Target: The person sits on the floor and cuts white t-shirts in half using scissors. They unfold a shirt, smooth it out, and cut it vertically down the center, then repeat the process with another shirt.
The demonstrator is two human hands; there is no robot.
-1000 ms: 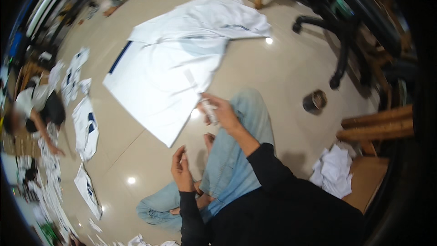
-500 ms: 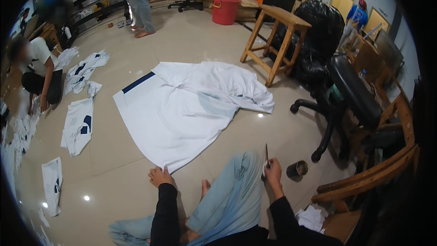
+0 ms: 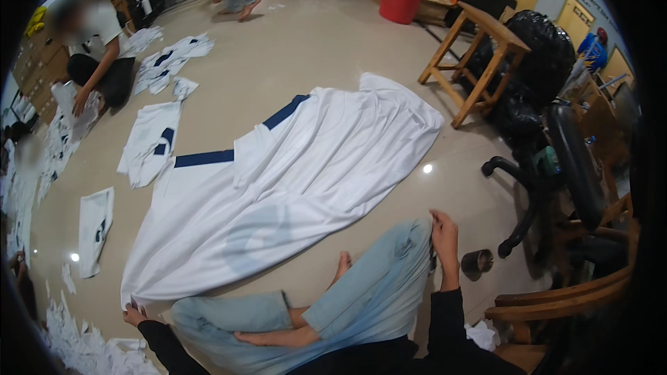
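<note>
A large white garment [image 3: 333,146], with navy bands and a pale grey-blue printed shape, is spread creased over the tiled floor in front of my crossed legs. At its near left corner my left hand [image 3: 135,314] is closed on the cloth. Beside my right knee is my right hand [image 3: 445,232], its thumb and fingertips drawn together next to the jeans. Something dark, too small to name, shows between that hand and the jeans. To the right of the hand a small dark cup [image 3: 476,262] stands on the floor.
Cut white pieces [image 3: 149,142] lie on the left, and scraps [image 3: 90,347] pile at lower left. A crouching person [image 3: 97,48] handles white cloth there. A wooden stool [image 3: 479,62], black bags [image 3: 538,55], an office chair [image 3: 577,167] and a wooden chair [image 3: 563,302] line the right.
My left hand has pulled the garment's corner left and nearer, stretching the cloth out. The pointed tool upright in my right hand no longer shows. The standing person's legs have shifted.
</note>
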